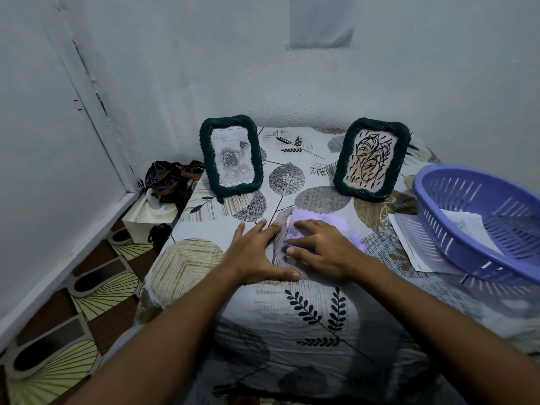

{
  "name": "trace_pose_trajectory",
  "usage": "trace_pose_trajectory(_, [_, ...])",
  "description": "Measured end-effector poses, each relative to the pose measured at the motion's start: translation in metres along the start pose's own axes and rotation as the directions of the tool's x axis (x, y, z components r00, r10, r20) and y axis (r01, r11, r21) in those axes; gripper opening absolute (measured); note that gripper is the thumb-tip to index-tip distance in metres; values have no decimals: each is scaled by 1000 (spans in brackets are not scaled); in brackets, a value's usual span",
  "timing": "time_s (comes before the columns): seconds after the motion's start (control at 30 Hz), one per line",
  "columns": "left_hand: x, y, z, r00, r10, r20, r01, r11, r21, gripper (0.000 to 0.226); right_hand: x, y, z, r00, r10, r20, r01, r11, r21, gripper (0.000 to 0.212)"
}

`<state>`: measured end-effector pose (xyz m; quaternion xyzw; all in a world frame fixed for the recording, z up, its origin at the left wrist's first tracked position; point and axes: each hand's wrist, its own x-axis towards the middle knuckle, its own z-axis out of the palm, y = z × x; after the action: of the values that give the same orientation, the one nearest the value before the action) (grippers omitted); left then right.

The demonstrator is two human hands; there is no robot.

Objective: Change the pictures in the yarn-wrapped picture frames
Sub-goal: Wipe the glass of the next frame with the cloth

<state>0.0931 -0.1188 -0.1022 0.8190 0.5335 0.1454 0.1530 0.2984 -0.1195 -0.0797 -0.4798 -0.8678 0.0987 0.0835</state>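
Two dark green yarn-wrapped frames stand upright at the back of a leaf-print cloth (292, 305) covering the table: left frame (231, 155) with a grey rose picture, right frame (371, 158) with a black scribble drawing, well apart, patterned cloth showing between them. Both sit near the wall (292, 83), close to the table's back edge. Left hand (257, 252) lies flat on the cloth, fingers straight and spread, holding nothing. Right hand (321, 252) rests on a lilac cloth pad (321, 223), fingers loosely bent over it, thumb at its near edge; actual grip cannot tell, hand covers most of the pad. Free cloth in front of the left frame and left of the hands up to the table's left edge. Purple plastic basket (479, 220) sits at the right, cut off by the picture edge, over white papers (409, 238) partly hidden below it; more paper inside, hard to make out. Left of the table, dark bundle (172, 179) and white box (149, 214) on the floor, contents unclear. Near table edge hidden by the draped cloth.
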Motion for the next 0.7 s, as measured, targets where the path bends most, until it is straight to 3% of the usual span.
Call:
trace_pose_trajectory(0.13, [0, 0, 1, 1000, -3, 9, 3, 1000, 6, 130, 0, 0, -2, 999, -16, 32, 16, 1000, 5, 55])
trace_pose_trajectory(0.33, [0, -1, 1, 1000, -4, 12, 4, 1000, 14, 130, -5, -3, -2, 999, 9, 47, -7, 999, -52, 62])
trace_pose_trajectory(0.5, [0, 0, 1, 1000, -2, 12, 2, 1000, 14, 131, -3, -5, -7, 998, 6, 58, -5, 1000, -20, 43])
trace_pose_trajectory(0.7, [-2, 1, 0, 1000, -7, 15, 7, 1000, 13, 130, -3, -5, -5, 997, 0, 75, 3, 999, -40, 46])
